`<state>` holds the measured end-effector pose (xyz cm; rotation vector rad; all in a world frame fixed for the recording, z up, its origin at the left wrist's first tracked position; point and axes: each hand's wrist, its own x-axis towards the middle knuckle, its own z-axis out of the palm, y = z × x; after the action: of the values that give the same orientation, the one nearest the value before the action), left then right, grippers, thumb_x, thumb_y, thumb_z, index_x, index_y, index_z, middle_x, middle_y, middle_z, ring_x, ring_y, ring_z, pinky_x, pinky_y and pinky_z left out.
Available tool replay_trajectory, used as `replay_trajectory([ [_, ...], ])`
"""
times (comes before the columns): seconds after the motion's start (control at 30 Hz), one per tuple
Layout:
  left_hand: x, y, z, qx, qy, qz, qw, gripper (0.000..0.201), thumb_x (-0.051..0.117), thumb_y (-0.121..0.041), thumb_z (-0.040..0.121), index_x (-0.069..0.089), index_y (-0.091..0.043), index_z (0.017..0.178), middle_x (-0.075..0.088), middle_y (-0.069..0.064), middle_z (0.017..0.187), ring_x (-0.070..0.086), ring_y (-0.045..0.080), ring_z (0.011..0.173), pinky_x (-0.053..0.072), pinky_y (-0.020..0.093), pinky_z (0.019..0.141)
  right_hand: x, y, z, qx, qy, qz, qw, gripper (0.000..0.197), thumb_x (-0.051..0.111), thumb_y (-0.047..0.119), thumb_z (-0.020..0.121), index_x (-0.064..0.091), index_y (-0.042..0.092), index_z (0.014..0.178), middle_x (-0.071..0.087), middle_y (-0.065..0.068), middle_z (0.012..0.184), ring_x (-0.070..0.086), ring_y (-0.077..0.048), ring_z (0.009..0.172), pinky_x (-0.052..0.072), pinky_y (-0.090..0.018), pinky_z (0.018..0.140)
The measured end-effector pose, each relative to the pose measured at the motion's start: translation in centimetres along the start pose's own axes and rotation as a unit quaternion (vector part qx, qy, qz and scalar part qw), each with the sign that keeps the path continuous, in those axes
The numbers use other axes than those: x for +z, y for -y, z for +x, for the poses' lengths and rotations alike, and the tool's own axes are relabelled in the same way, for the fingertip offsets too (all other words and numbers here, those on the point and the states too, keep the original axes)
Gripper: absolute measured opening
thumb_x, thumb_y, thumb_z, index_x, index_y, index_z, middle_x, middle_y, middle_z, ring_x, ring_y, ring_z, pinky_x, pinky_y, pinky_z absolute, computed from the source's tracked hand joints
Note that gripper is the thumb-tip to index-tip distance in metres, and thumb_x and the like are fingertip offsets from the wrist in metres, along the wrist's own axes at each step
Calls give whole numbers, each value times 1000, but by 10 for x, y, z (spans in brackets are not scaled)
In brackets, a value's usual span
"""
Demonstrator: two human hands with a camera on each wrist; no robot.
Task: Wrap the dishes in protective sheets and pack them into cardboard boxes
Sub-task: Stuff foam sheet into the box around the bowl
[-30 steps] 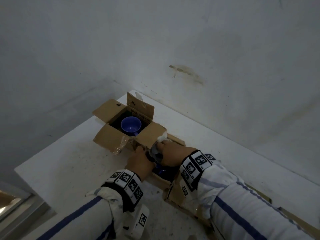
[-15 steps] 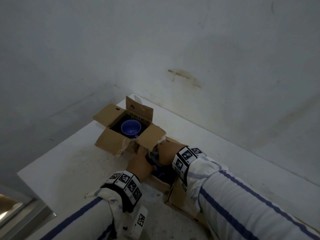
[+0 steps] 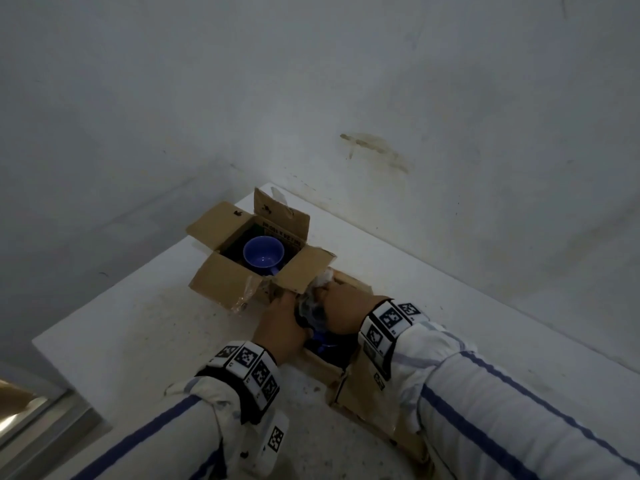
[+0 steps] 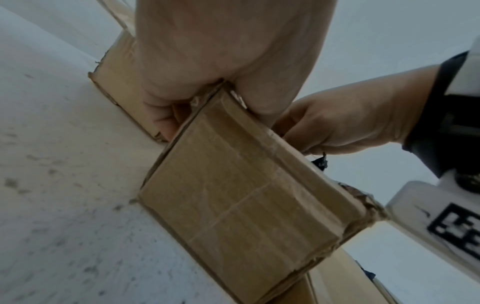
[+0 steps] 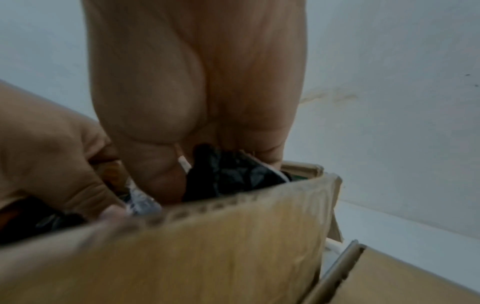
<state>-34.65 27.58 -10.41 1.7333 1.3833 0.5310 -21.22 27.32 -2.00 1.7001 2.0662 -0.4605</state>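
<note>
Head view – a wrapped dish [image 3: 311, 311] is gripped by both hands, left hand [image 3: 280, 327] and right hand [image 3: 348, 311], over the near box [image 3: 360, 386] on the bench [image 3: 138, 323].

A white table [image 3: 131, 327] with a speckled, scuffed top fills the lower half of the head view, its far corner pointing toward twelve o'clock. Grey-white walls [image 3: 311, 81] meet behind that corner. A brownish stain [image 3: 375, 150] marks the wall at about one o'clock. At eight o'clock sits what may be a metal ledge [image 3: 38, 420], too dim to identify.
</note>
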Motion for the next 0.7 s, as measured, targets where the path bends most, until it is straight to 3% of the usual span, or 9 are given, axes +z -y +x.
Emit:
replay_trajectory([
  [0.1, 0, -1, 0, 10, -1, 19, 1000, 55, 68, -10, 69, 46, -17, 119, 60, 7, 108, 59, 26, 96, 53, 44, 82, -3, -1, 7, -9, 0, -3, 1000, 52, 55, 21, 89, 42, 9, 138, 40, -15, 143, 41, -35, 130, 35, -44, 107],
  [0.27, -1, -3, -2, 11, 2, 23, 1000, 62, 65, -14, 72, 40, -19, 129, 58, 6, 117, 59, 26, 101, 53, 45, 85, -11, 3, 5, -18, -5, -23, 1000, 55, 57, 25, 89, 41, 9, 139, 32, -12, 150, 26, -30, 141, 18, -41, 116],
  [0.4, -4, -6, -1, -6, 12, 12, 1000, 54, 64, -21, 77, 43, -19, 128, 58, 6, 118, 58, 26, 105, 52, 46, 90, 0, 13, 3, 32, -11, 29, 999, 46, 59, 23, 87, 50, 9, 130, 51, -15, 134, 51, -34, 122, 42, -43, 99],
  [0.53, -3, -4, -3, -10, 40, 29, 999, 60, 57, -29, 73, 39, -22, 129, 57, 3, 118, 59, 23, 105, 52, 39, 89, -13, 0, 2, -4, 19, 68, 997, 43, 52, 21, 92, 49, 13, 134, 43, -12, 142, 42, -32, 130, 36, -39, 105],
  [0.6, -3, -6, -4, -15, 45, 23, 999, 59, 63, -21, 72, 39, -21, 126, 58, 2, 114, 60, 23, 101, 52, 38, 87, -18, -9, 2, -19, 4, 75, 997, 42, 50, 17, 93, 50, 14, 135, 35, -10, 147, 36, -30, 134, 31, -36, 107],
  [0.7, -3, -9, -4, -30, 31, 15, 999, 55, 68, -10, 73, 43, -16, 121, 59, 6, 111, 60, 26, 98, 53, 44, 86, -8, -8, -1, -12, 22, 59, 998, 40, 48, 14, 93, 51, 9, 133, 45, -14, 140, 45, -32, 126, 38, -38, 103],
])
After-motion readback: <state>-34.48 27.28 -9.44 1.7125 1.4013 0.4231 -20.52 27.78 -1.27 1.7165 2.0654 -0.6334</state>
